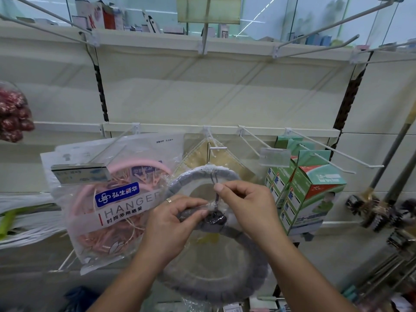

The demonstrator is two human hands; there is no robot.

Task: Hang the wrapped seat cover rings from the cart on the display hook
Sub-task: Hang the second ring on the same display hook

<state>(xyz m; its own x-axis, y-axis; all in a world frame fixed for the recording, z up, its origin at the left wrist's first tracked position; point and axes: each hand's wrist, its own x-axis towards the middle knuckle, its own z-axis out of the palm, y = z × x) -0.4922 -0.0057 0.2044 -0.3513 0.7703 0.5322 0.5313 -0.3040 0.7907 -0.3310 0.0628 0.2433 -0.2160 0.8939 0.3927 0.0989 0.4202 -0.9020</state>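
Note:
A grey seat cover ring (252, 282) in clear plastic wrap hangs low in front of the shelf, held at its top. My left hand (173, 224) pinches the wrap at the ring's upper edge. My right hand (245, 203) pinches a thin dark loop string just above it. Behind my hands a second grey wrapped ring (191, 176) hangs on the white display hook (217, 148), in front of a beige packet. The cart is out of view.
A bagged pink clip hanger (117, 199) hangs left of the hook. Green-and-white boxes (310, 199) hang on pegs to the right, with brushes (373, 212) further right. Bare wire pegs (326, 25) jut out from the rail above. A red mesh item (13, 113) hangs far left.

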